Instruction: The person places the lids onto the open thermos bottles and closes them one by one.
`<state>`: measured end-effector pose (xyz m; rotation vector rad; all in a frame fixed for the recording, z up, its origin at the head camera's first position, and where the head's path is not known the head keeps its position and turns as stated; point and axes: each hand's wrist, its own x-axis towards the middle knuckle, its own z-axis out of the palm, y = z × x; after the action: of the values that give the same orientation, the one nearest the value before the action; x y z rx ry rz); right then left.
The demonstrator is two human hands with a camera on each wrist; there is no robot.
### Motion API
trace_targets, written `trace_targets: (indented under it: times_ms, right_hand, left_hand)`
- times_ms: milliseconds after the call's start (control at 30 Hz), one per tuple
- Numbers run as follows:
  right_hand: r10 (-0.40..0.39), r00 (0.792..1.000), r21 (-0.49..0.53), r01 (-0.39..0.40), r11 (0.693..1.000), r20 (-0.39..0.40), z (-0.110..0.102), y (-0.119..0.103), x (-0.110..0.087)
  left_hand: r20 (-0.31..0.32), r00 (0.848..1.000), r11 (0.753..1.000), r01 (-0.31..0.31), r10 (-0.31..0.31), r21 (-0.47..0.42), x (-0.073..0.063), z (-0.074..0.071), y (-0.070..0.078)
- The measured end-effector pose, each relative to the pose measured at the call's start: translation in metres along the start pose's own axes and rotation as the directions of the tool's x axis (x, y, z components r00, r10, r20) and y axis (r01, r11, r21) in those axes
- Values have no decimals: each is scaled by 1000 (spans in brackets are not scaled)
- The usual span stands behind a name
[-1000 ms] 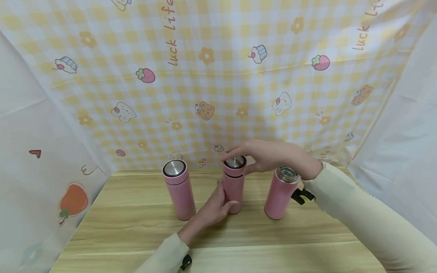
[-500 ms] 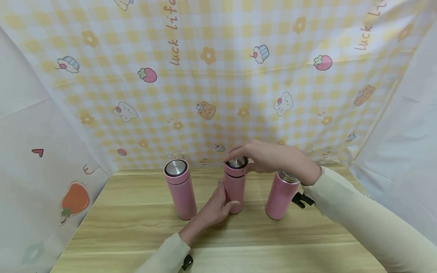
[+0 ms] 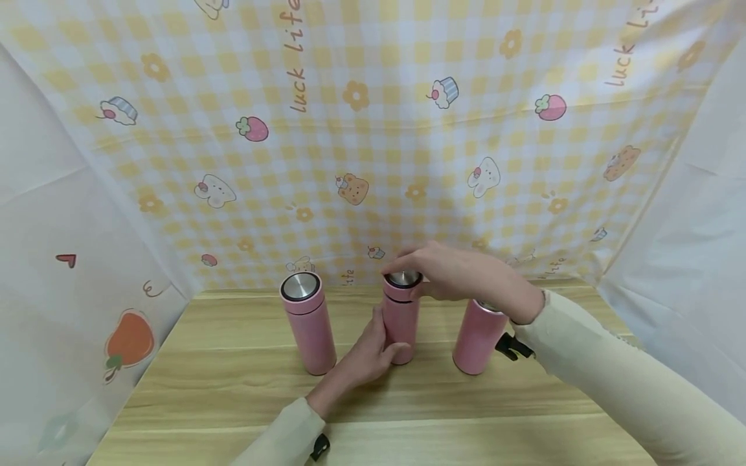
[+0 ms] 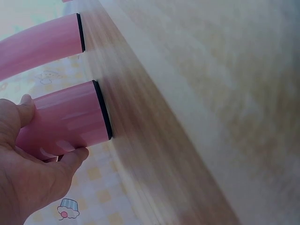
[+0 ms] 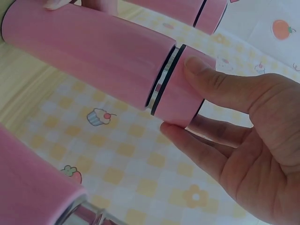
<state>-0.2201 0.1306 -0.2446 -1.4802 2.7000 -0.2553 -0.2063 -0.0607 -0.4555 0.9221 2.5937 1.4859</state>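
Note:
A pink thermos flask [image 3: 402, 330] stands upright in the middle of the table. My left hand [image 3: 370, 353] holds its lower body from the left; the left wrist view shows thumb and fingers around the pink side [image 4: 70, 117]. From above, my right hand [image 3: 454, 272] pinches the lid [image 5: 180, 89] between thumb and fingers. A narrow silver ring shows between lid and body in the right wrist view. To the left stands another pink flask [image 3: 311, 336] with its silver-topped lid on. A third pink flask [image 3: 479, 340], lidless, is at the right, its mouth mostly hidden by my right wrist.
The wooden table [image 3: 408, 433] extends in front of the flasks. Close behind them hangs a yellow checked cloth [image 3: 373, 155]. White cloth [image 3: 693, 239] hangs at the sides.
My right wrist has dipped slightly, covering more of the right flask's mouth, while its fingers stay on the lid. The left hand keeps its hold in the same place.

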Motion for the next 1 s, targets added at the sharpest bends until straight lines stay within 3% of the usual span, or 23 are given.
trace_targets:
  times_ms: [300,500,833,1000]
  right_hand:
    - [14,999,-26,-13,1000,30,0,-2,0]
    - [4,997,52,-9,999,78,-7,2,-2]
    - [-139,986,114,128,985,92,-8,15,3]
    - [-120,990,122,111,986,75,-3,16,3]
  left_hand:
    - [15,999,999,41,-41,-14,-2,0,1]
    - [13,999,999,48,-48,-14,-1,-1,2]
    - [-1,1000,1000,-5,5,1,-1,0,1]
    - [0,1000,1000,9,-9,4,-1,0,0]
